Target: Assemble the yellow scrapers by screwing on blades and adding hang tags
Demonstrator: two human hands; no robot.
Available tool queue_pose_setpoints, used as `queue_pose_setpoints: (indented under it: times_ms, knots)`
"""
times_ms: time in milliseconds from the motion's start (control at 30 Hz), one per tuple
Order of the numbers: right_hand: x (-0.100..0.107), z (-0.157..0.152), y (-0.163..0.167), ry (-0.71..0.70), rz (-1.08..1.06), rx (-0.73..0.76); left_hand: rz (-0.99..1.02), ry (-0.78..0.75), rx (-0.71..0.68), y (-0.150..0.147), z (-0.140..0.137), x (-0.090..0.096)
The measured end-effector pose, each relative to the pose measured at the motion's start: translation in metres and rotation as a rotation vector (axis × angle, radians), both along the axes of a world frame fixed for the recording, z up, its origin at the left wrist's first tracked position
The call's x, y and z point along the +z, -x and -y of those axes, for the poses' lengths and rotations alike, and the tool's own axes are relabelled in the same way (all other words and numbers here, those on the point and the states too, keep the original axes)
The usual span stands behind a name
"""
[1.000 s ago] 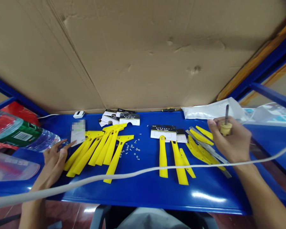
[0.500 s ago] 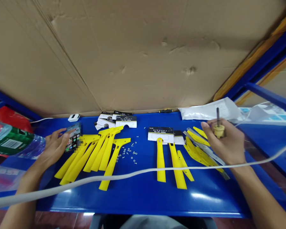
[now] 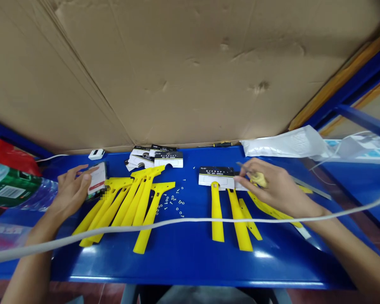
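Note:
My left hand [image 3: 70, 190] rests at the smartphone [image 3: 99, 174], its fingers spread and a fingertip over the lit screen. A stubby screwdriver [image 3: 259, 179] with a pale yellow handle is in my right hand [image 3: 281, 190], its dark shaft pointing left toward the cards. Beneath that hand lie yellow blade covers [image 3: 266, 207] and metal strips [image 3: 318, 192], partly hidden. Two yellow scraper handles [image 3: 217, 215] with black-and-white header cards [image 3: 215, 174] lie just left of it. Several more yellow scraper handles [image 3: 136, 198] are grouped beside the phone.
Small screws and nuts [image 3: 172, 200] are scattered mid-table. Loose cards [image 3: 167, 159], a second screwdriver [image 3: 222, 144] and a white bag [image 3: 272, 144] lie along the cardboard wall. A white cable [image 3: 190, 220] crosses in front; a green-labelled bottle [image 3: 14, 188] stands out at left.
My right hand has moved left with the screwdriver, whose shaft has tipped from upright to pointing left. The phone screen has switched from app icons to a white and red page.

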State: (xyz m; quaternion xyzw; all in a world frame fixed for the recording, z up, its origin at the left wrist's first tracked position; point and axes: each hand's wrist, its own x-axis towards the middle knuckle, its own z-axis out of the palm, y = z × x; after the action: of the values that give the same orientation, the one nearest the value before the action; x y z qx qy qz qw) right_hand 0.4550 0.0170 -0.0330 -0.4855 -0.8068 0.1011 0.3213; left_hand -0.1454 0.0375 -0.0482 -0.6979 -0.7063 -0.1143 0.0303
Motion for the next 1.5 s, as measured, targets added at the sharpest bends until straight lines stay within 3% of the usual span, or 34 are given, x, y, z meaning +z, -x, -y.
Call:
queue_pose_setpoints:
  times_ms: [133,267,367,500,700,867,933,1167,1300,1400,1500]
  knots:
    - [0.022,-0.025,0.044,0.108,0.247,0.292,0.019,-0.020,-0.047,-0.016,0.017,0.002]
    - [0.029,-0.054,0.114,0.173,0.388,0.502,0.033,-0.044,-0.058,-0.028,0.035,0.003]
    - [0.026,-0.075,0.168,0.209,0.446,0.527,0.041,-0.111,-0.047,-0.035,0.047,0.002]
    - [0.020,-0.102,0.215,0.301,0.395,0.410,0.105,-0.166,-0.130,-0.052,0.064,-0.001]
    - [0.018,-0.126,0.225,0.429,0.359,0.422,0.239,-0.167,-0.227,-0.078,0.081,-0.011]
    - [0.020,-0.115,0.216,0.705,0.307,0.500,0.251,-0.158,-0.256,-0.080,0.080,-0.012]
    - [0.021,-0.106,0.215,0.734,0.294,0.482,0.258,-0.162,-0.231,-0.081,0.079,-0.010]
    - [0.042,-0.089,0.209,0.680,0.106,0.473,0.321,-0.170,-0.297,-0.115,0.094,0.007]
    - [0.065,-0.076,0.201,0.393,-0.056,0.395,0.456,-0.114,-0.345,-0.152,0.107,0.015]
    - [0.083,-0.062,0.198,0.149,-0.182,0.281,0.625,-0.079,-0.270,-0.189,0.110,0.017]
    - [0.101,-0.047,0.194,0.033,-0.329,0.208,0.864,-0.061,-0.212,-0.228,0.099,0.018]
